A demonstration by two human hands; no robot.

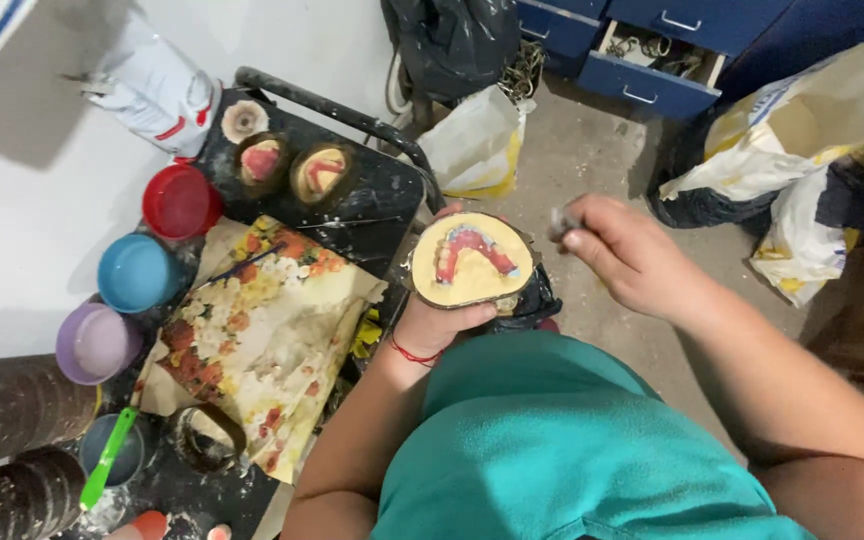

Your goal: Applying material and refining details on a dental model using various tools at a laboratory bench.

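Holding a round yellow mould (472, 262) flat in its palm, the left hand (440, 318) curls its fingers under and around the rim, so the open side faces up and nothing tips out. Inside the mould sits a pink curved gum shape with little teeth (468, 250), easy to see from above. The right hand (624, 255) hovers just beside the mould, pinching a small grey thing (560, 222) between thumb and finger; it is too blurry to tell what it is. The mould is up in the air, over the person's lap in a teal shirt (572, 450). To the left is a dark bench (372, 195) with two more filled moulds (294, 168), a flowery cloth (262, 330), and red (178, 200), blue (136, 272) and purple bowls (98, 342) lined up near the wall.
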